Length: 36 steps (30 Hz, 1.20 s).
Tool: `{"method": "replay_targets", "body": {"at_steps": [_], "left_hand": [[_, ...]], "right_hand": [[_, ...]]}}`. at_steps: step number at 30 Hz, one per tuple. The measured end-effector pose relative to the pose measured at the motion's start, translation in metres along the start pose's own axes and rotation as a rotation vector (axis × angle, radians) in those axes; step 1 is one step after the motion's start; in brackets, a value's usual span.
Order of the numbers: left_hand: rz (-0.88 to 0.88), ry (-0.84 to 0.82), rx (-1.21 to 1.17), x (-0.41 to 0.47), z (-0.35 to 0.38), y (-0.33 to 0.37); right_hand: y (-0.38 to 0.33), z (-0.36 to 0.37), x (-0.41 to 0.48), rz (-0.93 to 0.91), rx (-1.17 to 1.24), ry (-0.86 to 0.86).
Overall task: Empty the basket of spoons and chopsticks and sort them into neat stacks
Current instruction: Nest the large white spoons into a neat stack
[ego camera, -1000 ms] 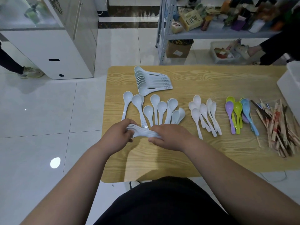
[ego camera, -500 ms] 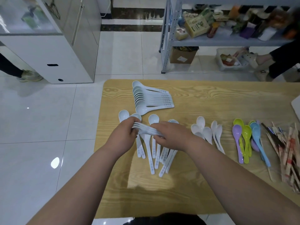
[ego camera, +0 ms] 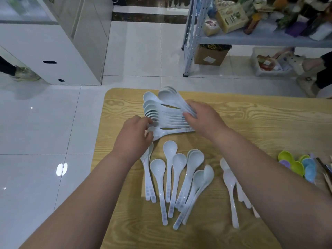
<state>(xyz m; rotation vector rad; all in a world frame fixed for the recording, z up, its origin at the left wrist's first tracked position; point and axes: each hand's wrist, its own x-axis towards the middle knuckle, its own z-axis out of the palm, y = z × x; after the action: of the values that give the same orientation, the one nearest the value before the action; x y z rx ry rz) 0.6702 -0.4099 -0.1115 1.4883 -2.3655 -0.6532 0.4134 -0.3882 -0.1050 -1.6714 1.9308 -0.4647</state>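
Spoons in a small bundle [ego camera: 177, 101], white plastic, held by the handles in the right hand [ego camera: 203, 119], fingers closed around them, bowls sticking out to the left and a bit away from the person. Carried just above the far end of the stack of spoons [ego camera: 167, 119], which lies in a row near the far left corner of the table [ego camera: 251, 119]. Left hand [ego camera: 133, 139] half curled at the near bowl end of that stack, fingertips touching the bowls, seemingly steadying them; not gripping anything, as far as can be seen.

Probably light and stiff, with a smooth, slippery surface, so likely to slide over each other when nested. Best taken at the handles, pinched together, as now.

Long axis of bundle and stack running left to right, handles to the right. Nearer than the stack, loose white spoons [ego camera: 172, 177] fanned out, bowls toward the stack, handles toward the person. Right of these, a few more white spoons [ego camera: 230, 184]. Further right, coloured spoons [ego camera: 298, 166] at the frame edge.
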Motion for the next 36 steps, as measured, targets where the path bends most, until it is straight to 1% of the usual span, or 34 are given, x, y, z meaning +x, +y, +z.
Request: {"method": "replay_targets", "body": {"at_steps": [3, 6, 10, 13, 16, 20, 24, 27, 30, 31, 32, 34, 36], "left_hand": [[0.164, -0.039, 0.173, 0.009, 0.020, -0.003], [0.260, -0.035, 0.315, 0.020, 0.031, -0.002], [0.262, -0.072, 0.403, 0.029, 0.042, -0.003], [0.247, -0.061, 0.428, 0.031, 0.051, -0.008], [0.245, -0.061, 0.431, 0.032, 0.055, -0.013], [0.233, -0.037, 0.418, 0.037, 0.057, -0.015], [0.182, 0.005, 0.319, 0.038, 0.056, -0.012], [0.144, 0.025, 0.244, 0.038, 0.059, -0.012], [0.090, 0.071, 0.167, 0.040, 0.059, -0.013], [0.082, 0.085, 0.130, 0.040, 0.059, -0.013], [0.075, 0.093, 0.095, 0.039, 0.058, -0.013], [0.041, 0.094, 0.053, 0.039, 0.056, -0.013], [0.000, 0.088, 0.056, 0.041, 0.056, -0.016]], "right_hand": [[0.008, 0.001, 0.041, 0.023, -0.066, 0.029], [0.013, 0.006, 0.075, 0.052, -0.141, 0.028], [0.011, 0.015, 0.106, 0.028, -0.207, -0.023], [0.008, 0.020, 0.116, -0.008, -0.265, -0.092], [0.008, 0.027, 0.120, -0.050, -0.293, -0.172], [0.009, 0.031, 0.123, -0.114, -0.333, -0.228], [0.013, 0.035, 0.111, -0.173, -0.375, -0.278], [0.019, 0.039, 0.097, -0.202, -0.387, -0.271], [0.027, 0.046, 0.084, -0.270, -0.385, -0.190], [0.028, 0.047, 0.078, -0.267, -0.378, -0.182], [0.028, 0.048, 0.073, -0.242, -0.369, -0.208], [0.027, 0.050, 0.060, -0.189, -0.368, -0.301], [0.026, 0.055, 0.050, -0.205, -0.422, -0.311]]}}
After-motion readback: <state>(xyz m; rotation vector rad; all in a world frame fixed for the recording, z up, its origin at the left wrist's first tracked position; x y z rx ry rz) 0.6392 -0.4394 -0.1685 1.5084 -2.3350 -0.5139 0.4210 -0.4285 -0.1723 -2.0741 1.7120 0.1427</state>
